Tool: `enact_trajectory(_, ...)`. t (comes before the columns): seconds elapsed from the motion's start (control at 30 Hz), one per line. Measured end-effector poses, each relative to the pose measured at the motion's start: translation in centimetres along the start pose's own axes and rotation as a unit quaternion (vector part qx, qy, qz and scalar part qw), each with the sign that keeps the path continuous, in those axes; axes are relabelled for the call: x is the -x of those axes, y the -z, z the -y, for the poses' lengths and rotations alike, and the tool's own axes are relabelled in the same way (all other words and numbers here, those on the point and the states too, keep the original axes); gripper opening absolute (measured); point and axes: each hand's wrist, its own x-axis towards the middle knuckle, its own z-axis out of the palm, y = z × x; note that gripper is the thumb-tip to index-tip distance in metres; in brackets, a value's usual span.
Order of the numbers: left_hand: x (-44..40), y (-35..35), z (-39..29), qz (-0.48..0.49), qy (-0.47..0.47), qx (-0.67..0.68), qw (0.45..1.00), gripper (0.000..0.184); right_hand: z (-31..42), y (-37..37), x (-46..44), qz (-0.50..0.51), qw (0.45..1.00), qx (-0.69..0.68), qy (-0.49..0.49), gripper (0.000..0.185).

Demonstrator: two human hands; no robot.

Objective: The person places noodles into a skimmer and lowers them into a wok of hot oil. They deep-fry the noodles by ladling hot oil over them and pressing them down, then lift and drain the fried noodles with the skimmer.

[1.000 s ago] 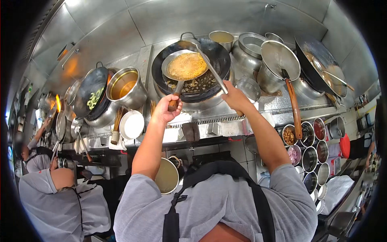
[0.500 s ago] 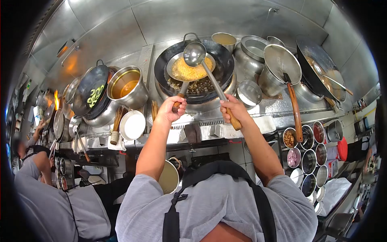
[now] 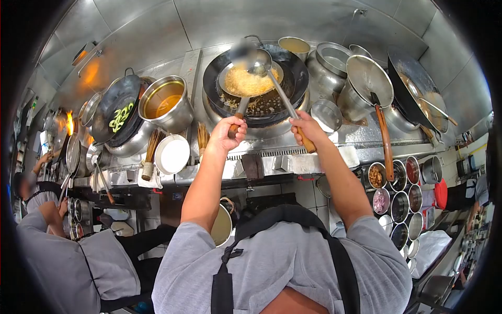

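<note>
My left hand [image 3: 229,135] is closed around the wooden handle of a round metal strainer [image 3: 244,102]. Shredded golden-yellow food [image 3: 248,82] fills the strainer, which is held over a black wok [image 3: 299,83]. In my right hand [image 3: 307,130] is the wooden handle of a long metal ladle [image 3: 283,98]. The ladle's bowl hangs above the far side of the strainer, close to the food; whether it touches cannot be made out. Small loose bits of food [image 3: 255,107] lie in the wok below. A blurred patch hides part of the wok's far rim.
Left of the wok stand a pot of orange-brown oil [image 3: 166,99], a white bowl [image 3: 172,155], bamboo brushes [image 3: 151,149] and a wok with green vegetables [image 3: 122,118]. A strainer on a pot [image 3: 370,83] and ingredient tins [image 3: 400,204] are at right. A co-worker [image 3: 78,256] stands left.
The view has shifted a little, moving the stove slightly up and right in the picture. Both hands keep their grips, with the strainer and ladle nearly unchanged over the wok.
</note>
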Motion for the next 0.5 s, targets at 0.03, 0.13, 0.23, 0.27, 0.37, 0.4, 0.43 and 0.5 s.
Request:
enact_trajectory(0.03, 0.0, -0.1, 0.0, 0.0, 0.0, -0.002, 1.0, 0.021, 0.3, 0.0, -0.2, -0.033, 0.994, 0.103, 0.031, 0.053)
enact_trajectory(0.13, -0.1, -0.2, 0.2, -0.011, -0.004, -0.02, 1.0, 0.022, 1.3, -0.6, 0.6, -0.103, 0.92, 0.365, 0.103, 0.065)
enact_trajectory(0.23, -0.2, -0.2, 0.2, -0.02, -0.011, -0.031, 0.999, 0.021, 2.2, -1.7, 2.4, -0.091, 0.93, 0.342, 0.103, 0.063)
enact_trajectory(0.27, -0.2, -0.2, 0.3, -0.022, -0.012, -0.033, 0.999, 0.021, 2.4, -2.3, 3.0, -0.063, 0.957, 0.268, 0.087, 0.061)
enact_trajectory(0.37, -0.2, -0.2, 0.4, -0.014, -0.008, -0.025, 1.0, 0.02, 2.0, -3.8, 4.2, 0.016, 0.999, 0.038, 0.032, 0.057)
enact_trajectory(0.4, -0.3, -0.2, 0.3, -0.019, -0.002, -0.026, 0.999, 0.015, 1.6, -4.0, 4.2, 0.04, 0.998, -0.039, 0.012, 0.056)
enact_trajectory(0.43, -0.3, -0.3, 0.3, -0.016, -0.004, -0.025, 1.0, 0.015, 1.2, -4.3, 4.2, 0.066, 0.991, -0.115, -0.007, 0.055)
enact_trajectory(0.5, -0.3, -0.4, 0.5, -0.012, -0.008, -0.025, 1.0, 0.015, 0.1, -4.5, 3.8, 0.078, 0.976, -0.199, -0.036, 0.04)
